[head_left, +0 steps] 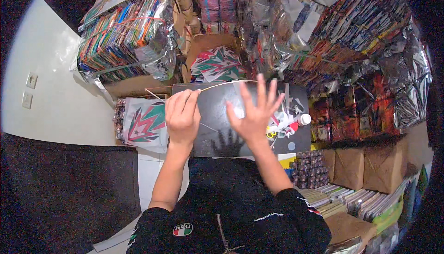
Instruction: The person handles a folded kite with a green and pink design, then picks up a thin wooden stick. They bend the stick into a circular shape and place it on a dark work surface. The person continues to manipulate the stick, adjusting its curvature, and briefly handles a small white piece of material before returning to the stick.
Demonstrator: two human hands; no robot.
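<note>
My left hand (181, 117) is closed in a pinch over the left part of a dark work board (217, 138). From its fingertips a thin, pale, flexible strip (221, 84) arcs to the right, reaching behind my right hand. My right hand (255, 117) is spread above the board with its fingers apart, casting a shadow. Whether it touches the strip's far end cannot be told. Beside it lie yellow-handled scissors (271, 132), a white-capped container (304, 119) and several paper scraps (283, 127).
A white sheet (147, 122) with a red, green and black print lies left of the board. An open carton (215, 41) of similar prints stands behind it. Wrapped bundles (125, 36) and stacked packs (356, 18) rise around. Brown boxes (381, 168) stand at right.
</note>
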